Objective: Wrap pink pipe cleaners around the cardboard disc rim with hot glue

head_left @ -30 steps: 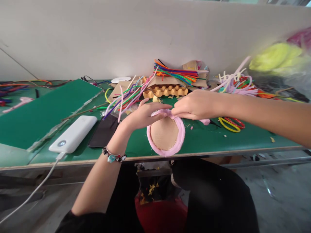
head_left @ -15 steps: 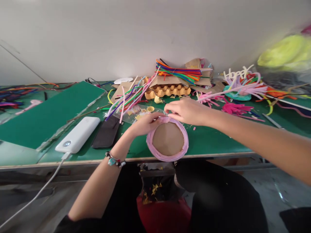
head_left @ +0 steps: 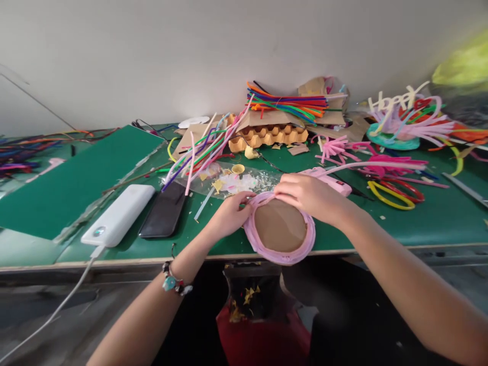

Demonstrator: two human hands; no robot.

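Note:
A round cardboard disc (head_left: 280, 226), its rim wound with pale pink pipe cleaners (head_left: 310, 244), rests at the table's front edge. My left hand (head_left: 232, 216) grips the disc's upper left rim, thumb and fingers closed on it. At the top of the rim, my right hand (head_left: 312, 198) pinches the pink pipe cleaner with its fingertips. Just behind my right hand lies a pink glue gun (head_left: 337, 184), partly hidden by the hand. The fingertips of both hands are close together.
A plastic sheet with scraps (head_left: 244, 182) lies behind the disc. To the left are a phone (head_left: 163, 211), a white power bank (head_left: 120, 213) and a green board (head_left: 84, 178). Behind stand an egg carton (head_left: 270, 136) and bundled pipe cleaners (head_left: 287, 104). Yellow scissor handles (head_left: 391, 195) lie right.
The disc and both hands appear further right and lower in view. My right hand has come down onto the rim, and the glue gun and scissor handles now show beyond it.

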